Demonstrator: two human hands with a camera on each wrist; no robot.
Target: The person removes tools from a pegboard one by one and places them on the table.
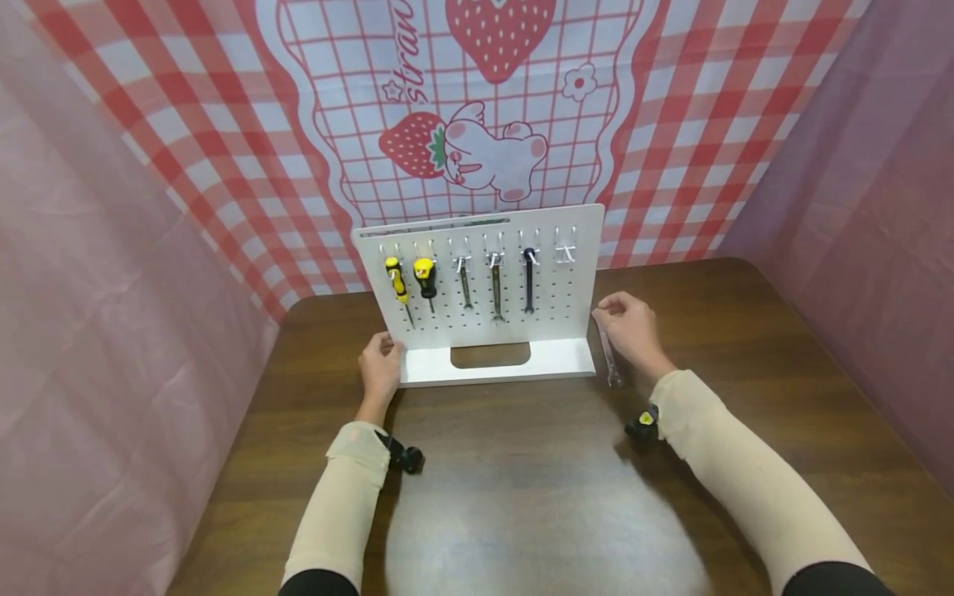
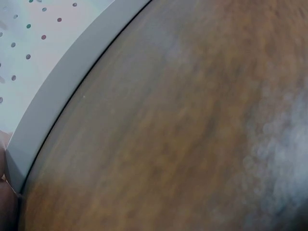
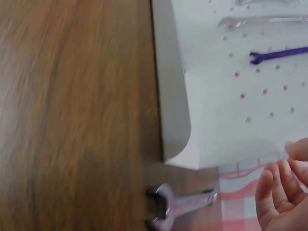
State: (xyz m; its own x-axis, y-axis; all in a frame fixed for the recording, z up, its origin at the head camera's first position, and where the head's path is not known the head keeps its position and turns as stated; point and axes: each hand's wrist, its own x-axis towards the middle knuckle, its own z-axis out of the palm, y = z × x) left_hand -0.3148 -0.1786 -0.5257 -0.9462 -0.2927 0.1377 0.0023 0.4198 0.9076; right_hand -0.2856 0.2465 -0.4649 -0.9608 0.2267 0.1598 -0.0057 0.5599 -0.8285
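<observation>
A white pegboard stand (image 1: 484, 335) stands upright on the table, with my hands at its two sides. My left hand (image 1: 381, 364) grips its lower left edge; only slivers of fingers (image 2: 3, 156) show in the left wrist view. At the right edge my right hand (image 1: 632, 329) pinches the board between thumb and curled fingers (image 3: 276, 187). A silver wrench (image 1: 609, 358) lies on the table beside the stand, below the right hand and apart from its fingers in the right wrist view.
Two yellow-and-black screwdrivers (image 1: 426, 278), two grey wrenches (image 1: 497, 290) and a dark wrench (image 1: 530, 281) hang on the board. The rightmost hook (image 1: 566, 251) holds nothing. A checked strawberry cloth (image 1: 656, 165) hangs behind; pink curtains (image 1: 97, 331) flank the brown table (image 1: 507, 480).
</observation>
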